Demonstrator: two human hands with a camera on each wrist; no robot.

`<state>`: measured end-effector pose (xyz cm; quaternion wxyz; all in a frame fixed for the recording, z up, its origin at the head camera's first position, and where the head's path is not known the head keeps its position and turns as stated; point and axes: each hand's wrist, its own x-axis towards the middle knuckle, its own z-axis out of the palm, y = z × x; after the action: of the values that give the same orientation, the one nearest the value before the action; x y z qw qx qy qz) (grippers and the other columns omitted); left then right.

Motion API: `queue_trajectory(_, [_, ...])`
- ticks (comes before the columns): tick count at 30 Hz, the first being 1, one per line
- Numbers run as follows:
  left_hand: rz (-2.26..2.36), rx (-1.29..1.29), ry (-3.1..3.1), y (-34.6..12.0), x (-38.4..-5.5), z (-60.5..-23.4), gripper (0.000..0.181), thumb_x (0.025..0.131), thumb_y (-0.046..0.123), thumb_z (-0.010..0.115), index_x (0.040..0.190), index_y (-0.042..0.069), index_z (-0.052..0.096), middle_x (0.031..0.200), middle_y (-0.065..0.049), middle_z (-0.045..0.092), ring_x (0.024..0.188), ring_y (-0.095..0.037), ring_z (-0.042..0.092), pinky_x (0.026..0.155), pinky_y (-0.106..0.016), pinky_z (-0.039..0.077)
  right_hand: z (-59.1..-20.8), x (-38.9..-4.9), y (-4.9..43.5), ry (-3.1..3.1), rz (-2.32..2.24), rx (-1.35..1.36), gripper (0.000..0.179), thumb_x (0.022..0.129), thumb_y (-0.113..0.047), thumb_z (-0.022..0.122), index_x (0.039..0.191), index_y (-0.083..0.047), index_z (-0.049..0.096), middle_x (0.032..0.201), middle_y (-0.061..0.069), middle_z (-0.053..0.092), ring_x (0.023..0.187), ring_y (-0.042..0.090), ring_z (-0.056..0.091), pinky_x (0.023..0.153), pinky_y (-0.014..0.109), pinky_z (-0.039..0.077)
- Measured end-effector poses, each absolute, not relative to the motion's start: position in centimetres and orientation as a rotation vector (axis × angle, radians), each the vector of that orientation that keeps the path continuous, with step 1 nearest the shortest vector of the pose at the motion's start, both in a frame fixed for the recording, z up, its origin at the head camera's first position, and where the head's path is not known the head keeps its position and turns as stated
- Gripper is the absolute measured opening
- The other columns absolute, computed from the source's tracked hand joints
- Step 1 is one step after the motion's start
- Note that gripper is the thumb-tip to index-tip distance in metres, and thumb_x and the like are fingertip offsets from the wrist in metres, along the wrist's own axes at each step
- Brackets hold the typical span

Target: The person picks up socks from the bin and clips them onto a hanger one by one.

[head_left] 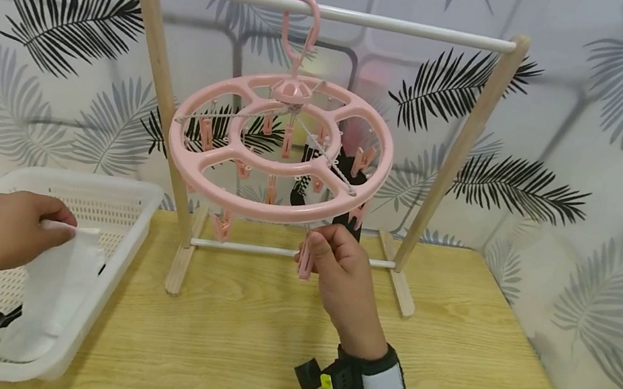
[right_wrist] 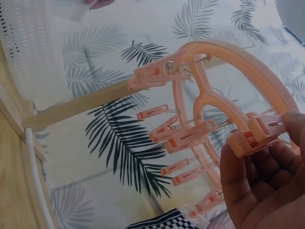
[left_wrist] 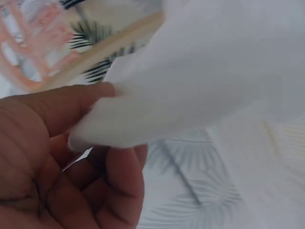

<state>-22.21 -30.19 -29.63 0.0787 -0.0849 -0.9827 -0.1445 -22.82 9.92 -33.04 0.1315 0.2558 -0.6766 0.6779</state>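
Note:
Thumb and fingers of my left hand [head_left: 27, 230] pinch the top edge of a white sock [head_left: 47, 289], which hangs down over the basket. The left wrist view shows the white cloth [left_wrist: 190, 90] gripped between thumb and curled fingers. My right hand [head_left: 348, 278] pinches a pink clothespin [head_left: 306, 258] below the front rim of a round pink drying hanger [head_left: 260, 208]. In the right wrist view, thumb and fingers press the handle ends of this clothespin [right_wrist: 252, 138]. Behind the hanger's rim, a black-and-white patterned sock [head_left: 302, 187] hangs, partly hidden.
The hanger hooks over the white bar [head_left: 411, 28] of a wooden stand [head_left: 453, 156] on a wood-grain table [head_left: 240, 333]. Several other pink clothespins [head_left: 221, 224] dangle from it. A white plastic basket [head_left: 115, 272] sits at the left. Behind is a leaf-patterned backdrop [head_left: 611, 269].

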Motion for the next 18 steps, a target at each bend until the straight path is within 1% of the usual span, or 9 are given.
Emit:
queue_trajectory(5, [-0.502,-0.156,-2.679,-27.5,-19.8,-28.0,0.022,0.086,0.028,0.067,0.092,0.007,0.068,0.065,-0.004,0.057,0.055,-0.017,0.046,0.047,-0.033,0.037,-33.0,-22.9,9.9,-1.948,1.973,0.743,0.025,0.099,-0.024,0.046,0.092,-0.002,0.054,0.07,0.013,0.056,0.065,0.03,0.054,0.062,0.034,0.051])
queue_trajectory(7, [-0.561,-0.131,-2.605,-26.2,-18.7,-27.4,0.024,0.086,0.033,0.067,0.092,0.01,0.068,0.061,-0.002,0.053,0.052,-0.016,0.043,0.044,-0.031,0.034,-33.0,-23.0,9.9,-1.951,1.966,0.741,0.026,0.099,-0.025,0.046,0.092,0.0,0.054,0.07,0.013,0.056,0.065,0.03,0.054,0.063,0.035,0.051])
queue_trajectory(9, [-0.62,-0.11,-2.564,-24.8,-17.8,-27.1,0.024,0.086,0.037,0.066,0.093,0.015,0.07,0.06,-0.002,0.053,0.051,-0.014,0.044,0.043,-0.03,0.034,-33.0,-23.0,9.9,-1.956,1.962,0.74,0.028,0.099,-0.025,0.046,0.092,0.001,0.054,0.07,0.013,0.056,0.065,0.029,0.055,0.064,0.035,0.052])
queue_trajectory(10, [-0.651,-0.104,-2.553,-24.1,-17.3,-27.1,0.024,0.086,0.038,0.066,0.095,0.016,0.07,0.061,-0.002,0.054,0.051,-0.013,0.044,0.043,-0.029,0.035,-33.0,-23.0,9.9,-1.958,1.961,0.742,0.028,0.099,-0.025,0.046,0.093,0.001,0.054,0.07,0.013,0.056,0.066,0.029,0.055,0.064,0.035,0.052])
queue_trajectory(12, [-0.736,-0.118,-2.537,-22.7,-16.5,-27.1,0.025,0.087,0.038,0.065,0.1,0.018,0.071,0.067,-0.004,0.06,0.052,-0.011,0.049,0.042,-0.028,0.039,-33.1,-23.0,9.9,-1.958,1.958,0.748,0.028,0.099,-0.024,0.046,0.093,0.002,0.054,0.07,0.014,0.056,0.065,0.03,0.055,0.064,0.036,0.052])
queue_trajectory(15, [-0.832,-0.171,-2.522,-20.6,-15.8,-27.6,0.025,0.088,0.035,0.065,0.105,0.018,0.071,0.077,-0.006,0.067,0.057,-0.01,0.055,0.043,-0.028,0.043,-33.1,-22.9,10.0,-1.948,1.961,0.761,0.026,0.099,-0.023,0.046,0.094,0.001,0.054,0.069,0.014,0.055,0.064,0.03,0.054,0.064,0.036,0.051])
queue_trajectory(17, [-0.904,-0.228,-2.526,-19.1,-15.5,-28.1,0.024,0.088,0.035,0.065,0.104,0.018,0.071,0.084,-0.006,0.069,0.06,-0.01,0.058,0.046,-0.028,0.046,-33.0,-22.9,10.1,-1.947,1.957,0.765,0.026,0.099,-0.023,0.046,0.094,0.001,0.054,0.069,0.014,0.055,0.064,0.03,0.054,0.064,0.036,0.051])
queue_trajectory(18, [-0.939,-0.253,-2.533,-18.3,-15.3,-28.4,0.023,0.087,0.035,0.065,0.103,0.019,0.07,0.084,-0.003,0.068,0.06,-0.01,0.058,0.046,-0.028,0.047,-32.9,-22.9,10.1,-1.948,1.956,0.765,0.025,0.099,-0.023,0.046,0.094,0.0,0.054,0.069,0.014,0.055,0.064,0.03,0.054,0.064,0.036,0.051])
